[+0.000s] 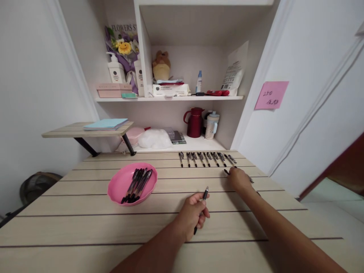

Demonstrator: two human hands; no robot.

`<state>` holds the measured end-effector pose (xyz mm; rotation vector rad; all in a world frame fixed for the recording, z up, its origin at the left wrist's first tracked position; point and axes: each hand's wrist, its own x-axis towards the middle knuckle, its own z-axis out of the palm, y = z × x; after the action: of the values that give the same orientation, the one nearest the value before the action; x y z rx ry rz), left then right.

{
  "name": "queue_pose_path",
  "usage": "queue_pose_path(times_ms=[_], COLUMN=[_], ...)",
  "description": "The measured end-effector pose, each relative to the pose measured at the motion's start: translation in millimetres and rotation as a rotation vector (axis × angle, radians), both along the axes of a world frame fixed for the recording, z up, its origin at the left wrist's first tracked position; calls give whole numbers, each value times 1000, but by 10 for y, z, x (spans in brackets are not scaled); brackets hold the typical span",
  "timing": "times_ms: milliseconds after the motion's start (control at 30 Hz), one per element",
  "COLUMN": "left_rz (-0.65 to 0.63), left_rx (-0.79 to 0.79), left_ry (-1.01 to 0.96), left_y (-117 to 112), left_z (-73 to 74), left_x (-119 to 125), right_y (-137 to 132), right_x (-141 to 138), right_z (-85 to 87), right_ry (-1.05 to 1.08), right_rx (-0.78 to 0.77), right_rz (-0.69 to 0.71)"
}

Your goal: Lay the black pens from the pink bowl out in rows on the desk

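Note:
My left hand [194,216] is closed around a pen [205,193] with a black grip and a silvery tip, held slanting above the desk. The pen's other end shows dark below the fingers. Farther right, my right hand [239,179] is low over the desk with its fingers curled together. A dark pen end [226,171] sticks out to the left of them; most of that pen is hidden. Parts of other dark pieces [250,179] show beside the right wrist. Behind the hands lies a row of several pens [201,159], side by side.
A pink bowl [112,189] with several black pens [138,185] stands left on the slatted desk [85,227]. Left behind it is a small raised shelf [62,131] with blue paper [105,124]. A red jug [195,123] and a light cup [211,126] stand at the back.

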<state>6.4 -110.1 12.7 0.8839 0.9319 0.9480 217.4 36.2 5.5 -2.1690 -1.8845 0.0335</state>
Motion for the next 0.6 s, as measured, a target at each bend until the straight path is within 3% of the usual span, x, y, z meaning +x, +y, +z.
queue_pose_path(times_ms=[600], left_rz=[-10], left_rx=[9], left_ry=[-10], left_y=[2], left_z=[-30], left_x=[-2], right_y=[2], right_x=[-15], right_z=[-89], right_ry=[-93], right_rx=[-17], right_rz=[8])
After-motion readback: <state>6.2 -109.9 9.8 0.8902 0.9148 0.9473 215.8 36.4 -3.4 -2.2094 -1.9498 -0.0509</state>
